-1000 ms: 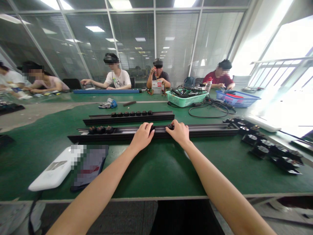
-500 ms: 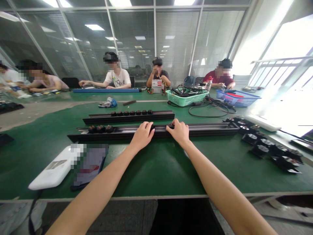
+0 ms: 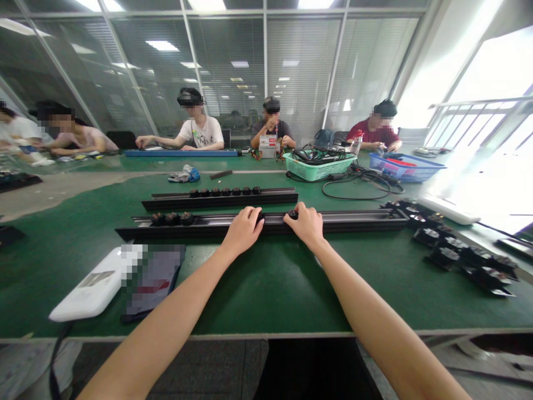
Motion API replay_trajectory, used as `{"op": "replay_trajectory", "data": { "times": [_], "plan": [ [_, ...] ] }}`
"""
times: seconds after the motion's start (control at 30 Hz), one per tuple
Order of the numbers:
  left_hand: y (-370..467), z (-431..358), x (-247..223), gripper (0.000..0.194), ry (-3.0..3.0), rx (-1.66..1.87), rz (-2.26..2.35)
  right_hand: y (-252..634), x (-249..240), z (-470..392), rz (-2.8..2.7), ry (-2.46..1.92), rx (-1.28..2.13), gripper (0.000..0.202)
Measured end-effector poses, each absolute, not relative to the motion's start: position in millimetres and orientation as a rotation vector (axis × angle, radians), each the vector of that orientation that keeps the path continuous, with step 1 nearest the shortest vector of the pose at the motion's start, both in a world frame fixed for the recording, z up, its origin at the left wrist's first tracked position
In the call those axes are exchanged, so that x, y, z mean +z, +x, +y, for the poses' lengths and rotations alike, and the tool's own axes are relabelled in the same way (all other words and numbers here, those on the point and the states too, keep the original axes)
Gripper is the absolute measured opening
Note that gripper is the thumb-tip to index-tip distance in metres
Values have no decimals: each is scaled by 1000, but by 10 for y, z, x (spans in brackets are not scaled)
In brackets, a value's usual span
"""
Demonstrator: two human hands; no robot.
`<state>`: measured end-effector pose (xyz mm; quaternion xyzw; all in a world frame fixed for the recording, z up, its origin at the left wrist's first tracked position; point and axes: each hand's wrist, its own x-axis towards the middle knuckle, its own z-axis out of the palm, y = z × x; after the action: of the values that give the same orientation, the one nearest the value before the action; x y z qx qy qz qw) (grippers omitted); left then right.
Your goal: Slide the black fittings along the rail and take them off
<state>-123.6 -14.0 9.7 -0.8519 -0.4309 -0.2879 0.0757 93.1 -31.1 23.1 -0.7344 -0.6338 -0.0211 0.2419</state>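
Observation:
A long black channel rail (image 3: 358,222) lies across the green table in front of me. My left hand (image 3: 242,230) is closed around a small black part (image 3: 260,216) at the middle of the rail, mostly hidden by the fingers. To its right, my right hand (image 3: 308,226) grips another small black part (image 3: 292,214) between thumb and fingers, also at the rail. Several round black parts (image 3: 172,219) sit in the rail's left portion. Behind it lies a shorter black rail (image 3: 220,201), with several similar parts (image 3: 225,191) in a row along it.
Several black parts with shiny pieces (image 3: 447,253) lie at the right. A white device (image 3: 95,286) and a dark flat pouch (image 3: 156,283) are at the front left. A green basket of cables (image 3: 320,168) and a blue basket (image 3: 406,169) stand further back. Co-workers sit along the far side.

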Motion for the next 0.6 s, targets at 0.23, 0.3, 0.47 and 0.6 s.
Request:
{"op": "replay_trajectory", "data": {
  "times": [0.23, 0.3, 0.47, 0.6],
  "plan": [
    [-1239, -123, 89, 40, -2516, -804, -1288, 945, 232, -314, -1729, -2037, -124, 32],
    [-1239, -125, 91, 40, -2517, -811, -1287, 951, 238, -318, -1731, -2043, -140, 33],
    [-1237, -134, 105, 40, -2519, -797, -1294, 962, 249, -332, -1725, -2053, -173, 33],
    [-1237, -137, 107, 40, -2512, -786, -1300, 946, 262, -346, -1730, -2078, -185, 33]
  ]
}}
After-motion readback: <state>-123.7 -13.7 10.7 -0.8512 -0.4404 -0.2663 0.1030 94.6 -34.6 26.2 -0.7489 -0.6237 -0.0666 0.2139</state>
